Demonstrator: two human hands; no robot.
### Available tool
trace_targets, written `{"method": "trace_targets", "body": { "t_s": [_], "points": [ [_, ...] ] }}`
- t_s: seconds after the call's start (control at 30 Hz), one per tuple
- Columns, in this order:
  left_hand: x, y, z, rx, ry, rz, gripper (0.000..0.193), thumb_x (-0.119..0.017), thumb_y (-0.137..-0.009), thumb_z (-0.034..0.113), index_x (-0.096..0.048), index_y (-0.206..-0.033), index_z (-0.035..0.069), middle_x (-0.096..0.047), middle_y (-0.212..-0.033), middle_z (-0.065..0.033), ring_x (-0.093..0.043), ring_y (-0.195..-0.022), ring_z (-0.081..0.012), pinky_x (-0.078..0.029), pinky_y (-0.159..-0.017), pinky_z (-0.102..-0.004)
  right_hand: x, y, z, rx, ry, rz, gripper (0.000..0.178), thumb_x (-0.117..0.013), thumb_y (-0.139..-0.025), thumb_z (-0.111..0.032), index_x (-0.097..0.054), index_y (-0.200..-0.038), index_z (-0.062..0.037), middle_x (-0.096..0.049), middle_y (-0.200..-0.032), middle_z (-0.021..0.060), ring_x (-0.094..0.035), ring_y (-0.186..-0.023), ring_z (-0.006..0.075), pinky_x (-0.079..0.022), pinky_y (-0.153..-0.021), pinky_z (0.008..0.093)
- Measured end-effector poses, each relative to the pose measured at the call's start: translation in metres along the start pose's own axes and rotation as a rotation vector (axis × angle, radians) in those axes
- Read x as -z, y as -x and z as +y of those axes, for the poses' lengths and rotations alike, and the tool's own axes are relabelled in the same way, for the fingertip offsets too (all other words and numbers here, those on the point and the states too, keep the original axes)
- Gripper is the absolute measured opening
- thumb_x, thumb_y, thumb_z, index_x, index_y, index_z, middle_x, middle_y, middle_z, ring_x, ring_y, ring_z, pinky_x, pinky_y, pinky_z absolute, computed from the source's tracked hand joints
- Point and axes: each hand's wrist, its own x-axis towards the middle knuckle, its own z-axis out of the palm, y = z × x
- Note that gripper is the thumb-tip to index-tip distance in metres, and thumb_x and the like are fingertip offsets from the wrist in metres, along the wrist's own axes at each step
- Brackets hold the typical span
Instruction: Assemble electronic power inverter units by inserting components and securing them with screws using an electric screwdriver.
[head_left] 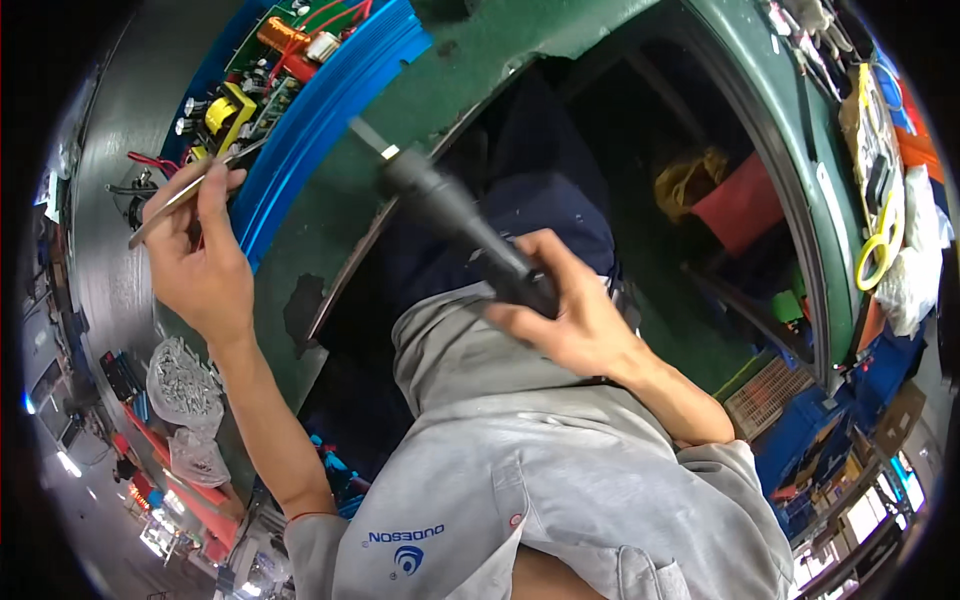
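Observation:
My left hand (215,280) pinches a pair of metal tweezers (170,207), whose tips reach toward the inner side of a blue metal housing (350,95). Inside that housing lies a circuit board with a yellow transformer (228,116), a copper-coloured coil (280,35) and red wires. In front of my body, my right hand (580,320) grips a black electric screwdriver (450,215) by its lower end. Its bit points up and left toward the housing, apart from it, and is slightly blurred.
The green worktop (490,50) has a cut-out edge at my lap. Clear plastic bags of small metal parts (185,385) lie at left. Yellow-handled scissors (878,250) and a white plastic bag (910,270) are at far right, above blue bins (800,435).

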Motion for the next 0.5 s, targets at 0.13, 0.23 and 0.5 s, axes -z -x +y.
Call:
{"method": "trace_targets", "body": {
  "t_s": [0.13, 0.23, 0.5],
  "points": [
    [-0.005, 0.003, 0.002, 0.007, -0.083, -0.009, 0.017, -0.068, -0.097, 0.004, -0.066, -0.111, -0.005, -0.073, -0.099, -0.0119, -0.072, -0.088, -0.0147, -0.055, -0.083, -0.0261, -0.024, -0.007, -0.001, 0.008, 0.106, -0.034, 0.055, -0.077, -0.084, -0.019, -0.051, -0.128, 0.0003, -0.064, -0.088, 0.0129, -0.063, -0.079, 0.0230, -0.049, -0.072, 0.0362],
    [-0.008, 0.004, 0.005, -0.001, -0.068, 0.001, 0.017, -0.069, -0.096, 0.004, -0.067, -0.111, -0.005, -0.073, -0.100, -0.0112, -0.071, -0.087, -0.0141, -0.055, -0.083, -0.0262, -0.026, -0.012, -0.001, 0.071, 0.204, -0.042, 0.057, -0.076, -0.085, -0.020, -0.050, -0.130, 0.0016, -0.063, -0.081, 0.0147, -0.064, -0.071, 0.0275, -0.049, -0.069, 0.0379],
    [-0.008, 0.004, 0.000, 0.007, -0.106, 0.030, 0.019, -0.071, -0.096, 0.007, -0.068, -0.111, -0.004, -0.073, -0.101, -0.0118, -0.071, -0.087, -0.0140, -0.055, -0.083, -0.0265, -0.022, -0.019, -0.014, -0.023, 0.099, -0.141, 0.054, -0.075, -0.087, -0.022, -0.051, -0.130, 0.0017, -0.062, -0.078, 0.0120, -0.061, -0.067, 0.0203, -0.047, -0.065, 0.0358]
  ]
}}
